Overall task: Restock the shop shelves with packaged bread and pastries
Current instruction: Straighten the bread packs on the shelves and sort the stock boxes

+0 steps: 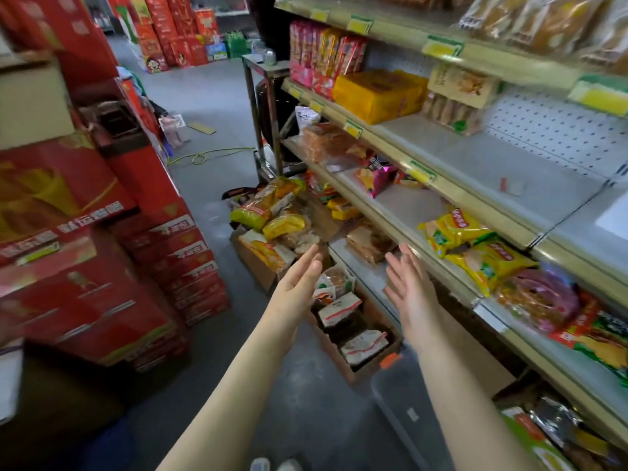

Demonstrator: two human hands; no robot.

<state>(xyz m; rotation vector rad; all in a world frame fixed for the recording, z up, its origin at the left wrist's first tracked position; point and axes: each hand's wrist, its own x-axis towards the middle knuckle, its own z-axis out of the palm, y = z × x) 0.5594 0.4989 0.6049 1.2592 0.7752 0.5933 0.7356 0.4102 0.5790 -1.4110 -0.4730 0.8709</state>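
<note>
Reaching forward, your left hand [300, 278] and right hand [409, 287] hold nothing, fingers straight and spread. Both hover above the cardboard box [368, 367] of packaged pastries [339, 311] beside the shelves [401, 229] on the right

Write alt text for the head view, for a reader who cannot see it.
Left hand and right hand, open and empty, reach toward a cardboard box of packaged pastries on the floor beside partly stocked shop shelves.
</note>
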